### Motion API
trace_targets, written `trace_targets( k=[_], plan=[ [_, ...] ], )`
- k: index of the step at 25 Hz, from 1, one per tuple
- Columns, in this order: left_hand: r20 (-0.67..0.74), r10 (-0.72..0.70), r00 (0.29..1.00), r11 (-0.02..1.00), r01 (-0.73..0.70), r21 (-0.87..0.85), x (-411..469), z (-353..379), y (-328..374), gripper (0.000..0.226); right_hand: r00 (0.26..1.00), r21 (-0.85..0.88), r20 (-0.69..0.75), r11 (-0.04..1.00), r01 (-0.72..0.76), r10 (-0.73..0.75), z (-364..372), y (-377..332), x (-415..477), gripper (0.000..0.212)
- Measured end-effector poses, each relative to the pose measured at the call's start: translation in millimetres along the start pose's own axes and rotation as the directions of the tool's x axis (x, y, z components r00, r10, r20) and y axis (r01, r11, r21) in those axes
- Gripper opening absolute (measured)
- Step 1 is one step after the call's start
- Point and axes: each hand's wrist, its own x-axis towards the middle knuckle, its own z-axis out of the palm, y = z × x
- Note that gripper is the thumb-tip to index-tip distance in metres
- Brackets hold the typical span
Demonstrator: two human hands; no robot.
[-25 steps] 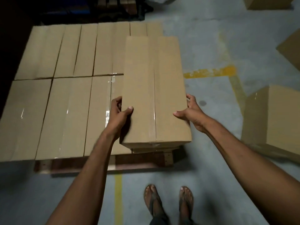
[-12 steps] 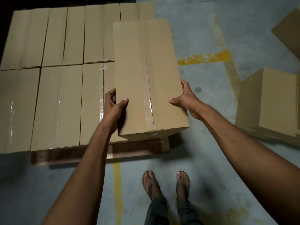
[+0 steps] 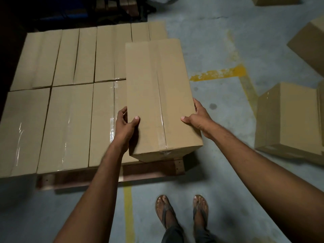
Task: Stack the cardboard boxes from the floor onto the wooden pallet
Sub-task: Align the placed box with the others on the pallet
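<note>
A long taped cardboard box (image 3: 157, 88) lies over the right end of the wooden pallet (image 3: 150, 170), higher than the layer of boxes (image 3: 70, 109) beside it. My left hand (image 3: 125, 126) grips its left side, thumb on top. On its right side my right hand (image 3: 198, 116) grips it the same way, fingers down the side. The box's near end juts out to the pallet's front right corner. Several flat-lying boxes fill the rest of the pallet in two rows.
More cardboard boxes stand on the concrete floor at the right (image 3: 289, 120), the far right (image 3: 312, 48) and the top right (image 3: 275, 0). Yellow floor lines (image 3: 219, 73) run right of the pallet. My sandalled feet (image 3: 182, 213) stand just in front of it.
The box has shifted only slightly in my hands; it stays over the pallet's right end. The view dipped and then rose again. Both grips are unchanged.
</note>
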Motion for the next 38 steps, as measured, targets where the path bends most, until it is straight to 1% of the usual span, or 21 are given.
trace_targets(
  k=[10, 17, 23, 26, 30, 38],
  plan=[
    [-0.038, 0.027, 0.999, 0.999, -0.028, -0.017, -6.4, 2.1, -2.1, 0.069, 0.998, 0.000, 0.056, 1.000, 0.028, -0.028, -0.1, 5.8, -0.4, 0.099],
    [-0.083, 0.037, 0.996, 0.999, -0.040, -0.035, -4.5, 2.8, -5.2, 0.065, 0.995, 0.014, 0.091, 0.999, 0.034, -0.035, -1.4, 5.1, 4.6, 0.100],
    [-0.089, 0.037, 0.995, 0.998, -0.040, -0.037, -2.5, 1.3, -4.9, 0.065, 0.992, 0.003, 0.116, 0.999, 0.049, -0.049, -5.6, 6.5, 11.3, 0.099],
    [-0.086, 0.064, 0.994, 0.997, -0.068, -0.046, 0.1, -0.6, -5.0, 0.063, 0.992, 0.002, 0.110, 0.998, 0.063, -0.063, -7.5, 4.3, 12.3, 0.099],
    [-0.101, 0.052, 0.993, 0.997, -0.057, -0.043, 4.4, -2.8, -3.6, 0.062, 0.990, -0.003, 0.121, 0.997, 0.073, -0.072, -6.6, 0.5, 15.2, 0.101],
    [-0.098, 0.020, 0.995, 0.998, -0.026, -0.056, -0.8, -1.2, -9.2, 0.064, 0.989, -0.012, 0.144, 0.999, 0.039, -0.037, -9.2, 4.6, 9.6, 0.104]
  ],
)
